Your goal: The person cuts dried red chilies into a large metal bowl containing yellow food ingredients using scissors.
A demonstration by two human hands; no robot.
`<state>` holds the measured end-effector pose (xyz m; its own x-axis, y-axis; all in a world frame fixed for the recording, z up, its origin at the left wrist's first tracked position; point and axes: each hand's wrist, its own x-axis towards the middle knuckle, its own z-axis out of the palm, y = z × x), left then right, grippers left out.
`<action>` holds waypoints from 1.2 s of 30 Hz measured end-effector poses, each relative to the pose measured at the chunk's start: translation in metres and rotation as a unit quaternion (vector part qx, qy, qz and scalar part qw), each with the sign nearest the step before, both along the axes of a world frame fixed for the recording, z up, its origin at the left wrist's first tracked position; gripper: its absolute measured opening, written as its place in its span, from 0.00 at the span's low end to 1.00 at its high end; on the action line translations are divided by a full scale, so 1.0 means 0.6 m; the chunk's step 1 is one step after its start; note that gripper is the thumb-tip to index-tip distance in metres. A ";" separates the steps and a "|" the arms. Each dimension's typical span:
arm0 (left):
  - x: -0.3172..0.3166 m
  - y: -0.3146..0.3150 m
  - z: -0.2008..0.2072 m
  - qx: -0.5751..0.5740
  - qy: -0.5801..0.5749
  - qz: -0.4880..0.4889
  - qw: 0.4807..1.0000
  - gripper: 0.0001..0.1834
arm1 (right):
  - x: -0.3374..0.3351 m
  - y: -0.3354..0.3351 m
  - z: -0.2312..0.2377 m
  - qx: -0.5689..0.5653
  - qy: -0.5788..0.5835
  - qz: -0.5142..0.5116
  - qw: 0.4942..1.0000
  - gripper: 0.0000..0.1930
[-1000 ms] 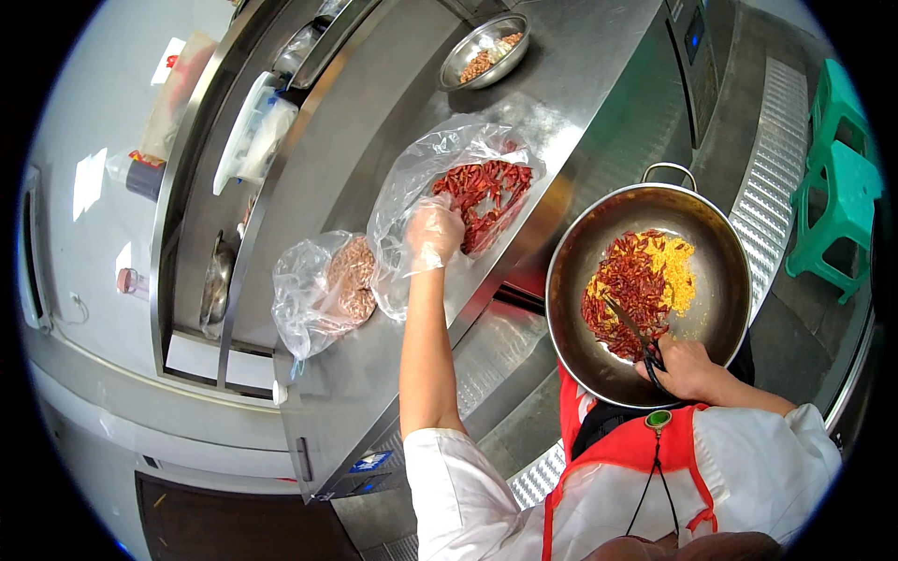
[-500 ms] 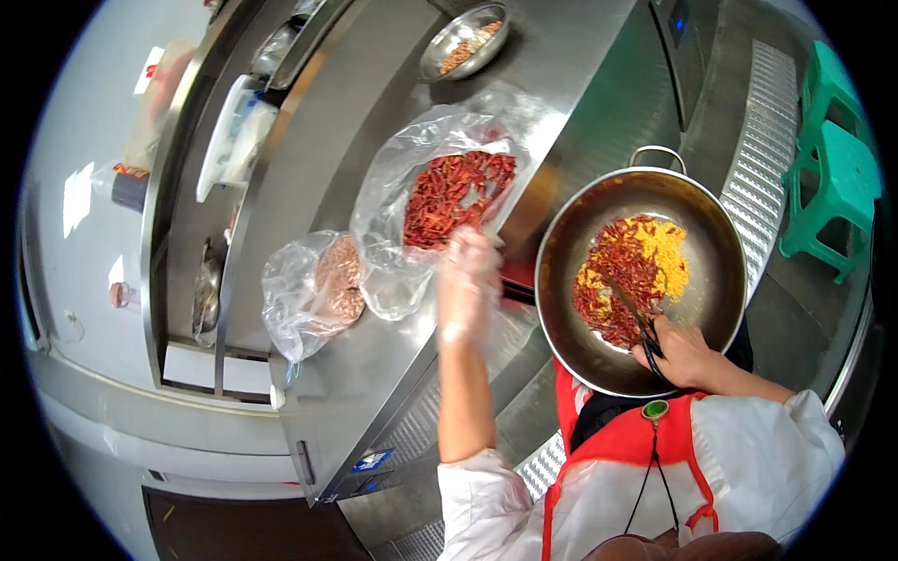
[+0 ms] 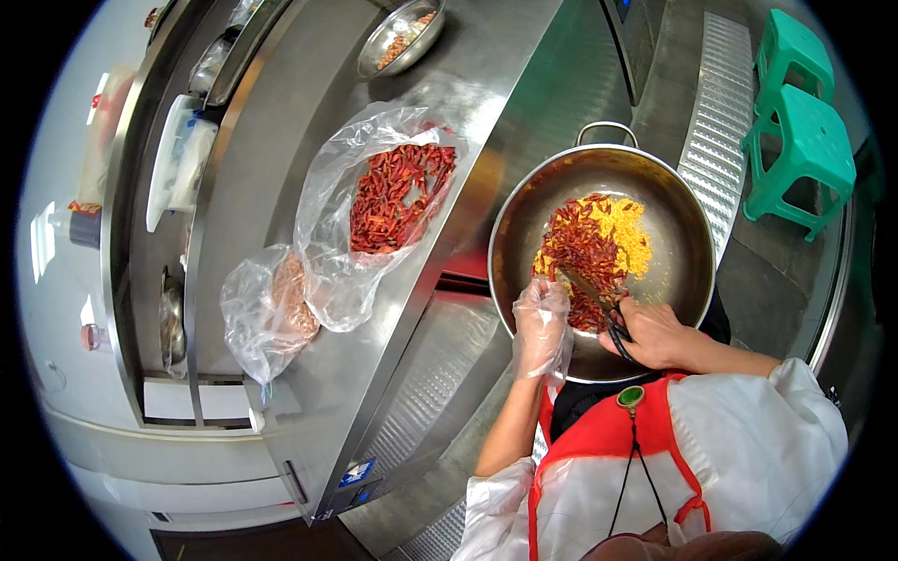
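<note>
A wide, deep metal pot [image 3: 697, 243] is in front of me, with cut dried red chilies [image 3: 578, 236] and a heap of small yellow bits [image 3: 625, 232] in it. My right hand [image 3: 657, 335] grips black-handled scissors [image 3: 617, 329], their blades pointing up and left over the chilies. In a clear plastic glove, my left hand [image 3: 542, 327] is closed over the pot's left side. Its fingertips pinch a dried red chili close to the blades, partly hidden by the fingers. Left of the pot, an open clear plastic bag [image 3: 327, 196] of dried red chilies [image 3: 398, 196] lies on the steel counter.
A second clear bag [image 3: 251, 313] with light brown contents lies on the steel counter [image 3: 360, 374]. Farther back is a metal bowl [image 3: 421, 42] with small brown pieces. Green plastic stools [image 3: 809, 150] stand at the right beside a metal floor grate [image 3: 713, 122]. Shelves [image 3: 210, 234] run along the left.
My left hand has moved right, from the chili bag to over the pot beside the scissors. My right hand still holds the scissors. The whole view has shifted slightly.
</note>
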<state>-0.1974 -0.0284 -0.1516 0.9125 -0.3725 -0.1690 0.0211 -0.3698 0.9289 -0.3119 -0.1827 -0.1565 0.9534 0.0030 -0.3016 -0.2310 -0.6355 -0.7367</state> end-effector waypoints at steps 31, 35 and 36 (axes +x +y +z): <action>-0.018 -0.017 -0.033 0.012 -0.132 -0.076 0.988 0.09 | -0.003 0.000 -0.015 0.008 0.007 0.002 1.000 0.32; -0.013 -0.015 -0.045 0.023 -0.146 -0.079 0.986 0.11 | -0.002 0.002 -0.019 -0.002 0.003 0.005 1.000 0.30; -0.013 -0.016 -0.047 0.018 -0.144 -0.082 0.986 0.11 | -0.002 0.002 -0.018 -0.006 -0.001 0.007 1.000 0.31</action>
<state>-0.2050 -0.0379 -0.1798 0.8523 -0.5181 0.0719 -0.3044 -0.3796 0.8736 -0.3132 -0.1815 -0.1675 0.9540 0.0134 -0.2996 -0.2201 -0.6474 -0.7297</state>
